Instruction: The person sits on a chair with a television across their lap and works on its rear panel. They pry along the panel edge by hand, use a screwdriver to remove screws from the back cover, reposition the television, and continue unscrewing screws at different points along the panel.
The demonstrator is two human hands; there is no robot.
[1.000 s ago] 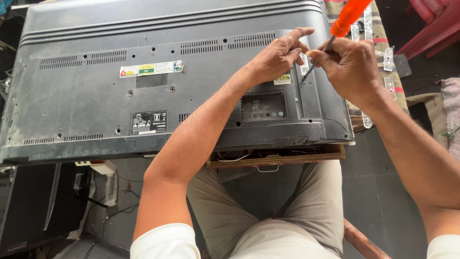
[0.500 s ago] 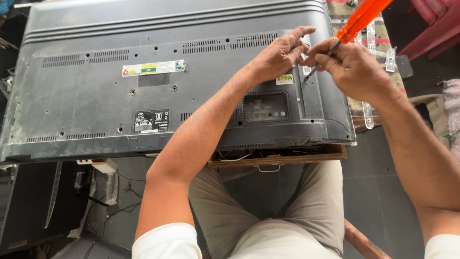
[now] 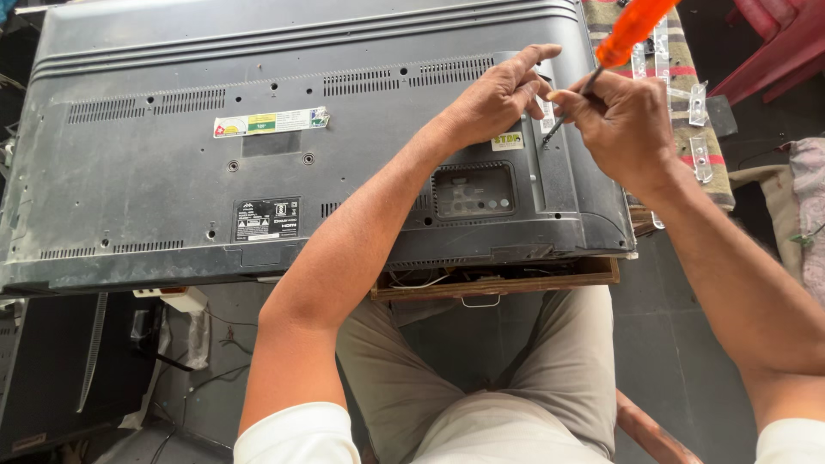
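Right hand [image 3: 620, 123] grips orange-handled screwdriver [image 3: 612, 51], tip angled onto television back panel [image 3: 258, 180]; left hand [image 3: 497, 96], fingers loosely curled and holding nothing, rests beside tip to steady it.

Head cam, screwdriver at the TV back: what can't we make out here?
- Screwdriver tip and any screw: head view, hidden behind the left hand and right hand.
- Screwdriver handle end: cut off by the top edge.
- TV back panel left end: cut off by the frame's left edge.

Orange screwdriver handle [image 3: 634, 27], dark grey television back [image 3: 172, 180], striped cloth [image 3: 687, 103], red chair [image 3: 773, 39]
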